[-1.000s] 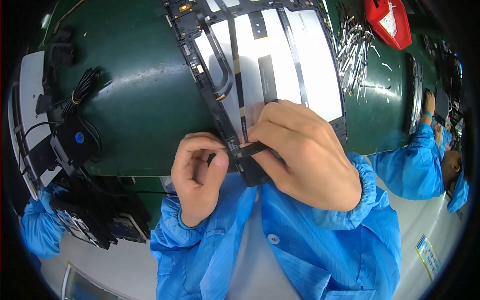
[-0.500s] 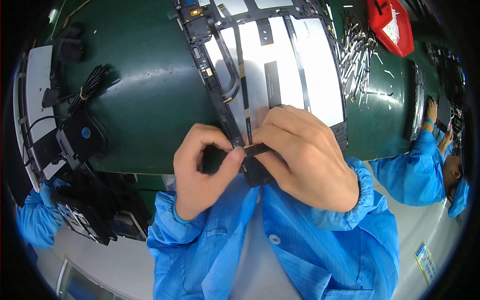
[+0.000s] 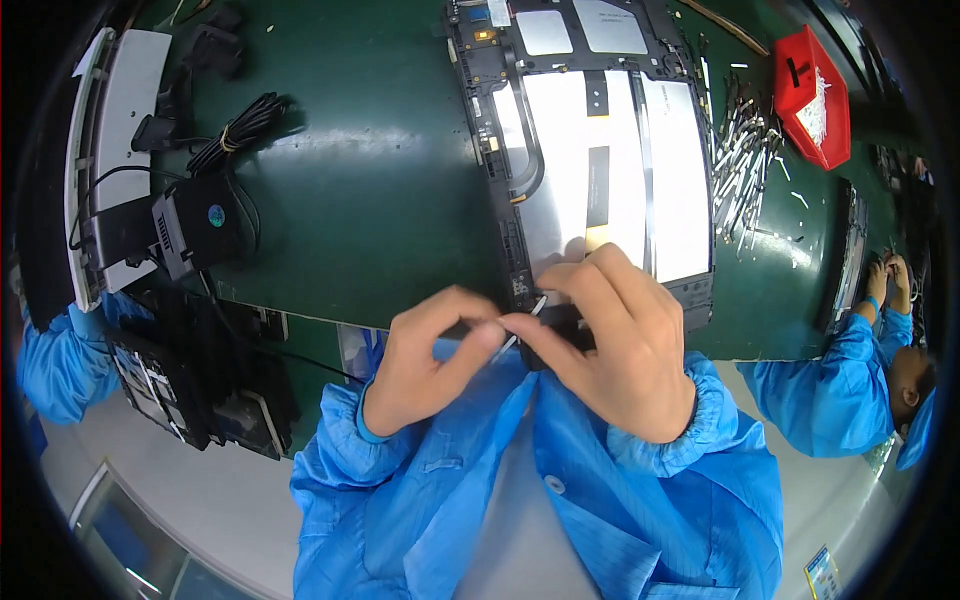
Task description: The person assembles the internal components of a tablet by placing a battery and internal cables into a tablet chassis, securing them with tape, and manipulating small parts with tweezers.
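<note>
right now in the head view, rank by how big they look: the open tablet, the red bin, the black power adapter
1. open tablet, clearly largest
2. black power adapter and red bin look about alike; fisheye bending near the rim leaves their order unsure

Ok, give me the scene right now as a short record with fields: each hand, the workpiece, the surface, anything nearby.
left hand: fingertips pinched on a thin pale strip at the device's near edge
right hand: fingers meet the left hand's at that strip, palm over the device's near corner
workpiece: opened flat device, black frame, silvery panels inside
surface: green mat
nearby: red bin, scattered metal strips, black adapter with coiled cable
</note>
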### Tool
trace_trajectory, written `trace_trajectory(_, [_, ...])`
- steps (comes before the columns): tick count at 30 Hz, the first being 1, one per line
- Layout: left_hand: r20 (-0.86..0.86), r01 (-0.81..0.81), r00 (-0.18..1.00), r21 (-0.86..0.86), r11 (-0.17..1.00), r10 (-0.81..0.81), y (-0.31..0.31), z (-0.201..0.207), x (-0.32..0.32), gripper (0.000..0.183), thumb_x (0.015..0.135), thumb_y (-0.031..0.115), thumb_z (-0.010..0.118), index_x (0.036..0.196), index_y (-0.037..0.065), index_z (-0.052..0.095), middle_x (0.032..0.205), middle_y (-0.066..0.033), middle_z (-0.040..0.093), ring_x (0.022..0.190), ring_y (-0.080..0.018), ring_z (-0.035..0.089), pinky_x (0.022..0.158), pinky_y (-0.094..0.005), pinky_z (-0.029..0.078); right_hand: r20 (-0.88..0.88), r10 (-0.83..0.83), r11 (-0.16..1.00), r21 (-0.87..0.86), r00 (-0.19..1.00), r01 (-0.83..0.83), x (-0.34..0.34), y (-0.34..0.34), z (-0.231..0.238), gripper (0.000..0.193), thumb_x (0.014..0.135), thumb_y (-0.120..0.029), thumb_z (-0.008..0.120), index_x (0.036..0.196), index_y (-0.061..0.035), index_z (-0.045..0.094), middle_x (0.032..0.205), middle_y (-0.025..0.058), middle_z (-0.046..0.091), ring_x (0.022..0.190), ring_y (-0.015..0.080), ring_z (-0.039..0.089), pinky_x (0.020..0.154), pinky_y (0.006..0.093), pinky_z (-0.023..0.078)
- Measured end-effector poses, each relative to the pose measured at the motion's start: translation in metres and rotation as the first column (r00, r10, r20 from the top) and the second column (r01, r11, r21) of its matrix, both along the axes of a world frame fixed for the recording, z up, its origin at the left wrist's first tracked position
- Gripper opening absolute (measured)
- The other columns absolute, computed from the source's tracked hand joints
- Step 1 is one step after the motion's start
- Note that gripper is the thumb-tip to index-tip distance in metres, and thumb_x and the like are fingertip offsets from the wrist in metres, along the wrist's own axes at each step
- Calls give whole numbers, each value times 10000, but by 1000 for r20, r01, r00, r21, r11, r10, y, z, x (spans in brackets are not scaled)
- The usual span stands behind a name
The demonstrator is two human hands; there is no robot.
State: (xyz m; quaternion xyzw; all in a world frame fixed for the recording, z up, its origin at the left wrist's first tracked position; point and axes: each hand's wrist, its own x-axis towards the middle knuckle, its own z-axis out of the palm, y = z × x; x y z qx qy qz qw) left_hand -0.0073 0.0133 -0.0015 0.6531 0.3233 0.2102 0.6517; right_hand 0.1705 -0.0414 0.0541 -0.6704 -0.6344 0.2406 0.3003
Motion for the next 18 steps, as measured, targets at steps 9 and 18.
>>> trace_trajectory(9, [76, -115, 990, -62, 991, 119, -15, 14, 2, 138, 802, 14, 666, 932, -15, 632, 866, -105, 645, 732, -158, 625, 679, -259, 489, -225, 9, 961, 271, 974, 54, -4, -5, -3, 166, 664, 36, 724, 791, 14, 620, 800, 93, 559, 646, 232, 616, 546, 315, 485])
trace_trajectory(18, [276, -214, 948, 191, 958, 157, -13, 15, 32, 176, 748, -40, 686, 917, -19, 644, 808, -130, 648, 683, -173, 632, 601, -243, 492, -552, -38, 998, 26, 833, 62, 16, -6, 11, 157, 740, -2, 718, 882, -17, 652, 739, 72, 613, 610, 123, 563, 505, 251, 446])
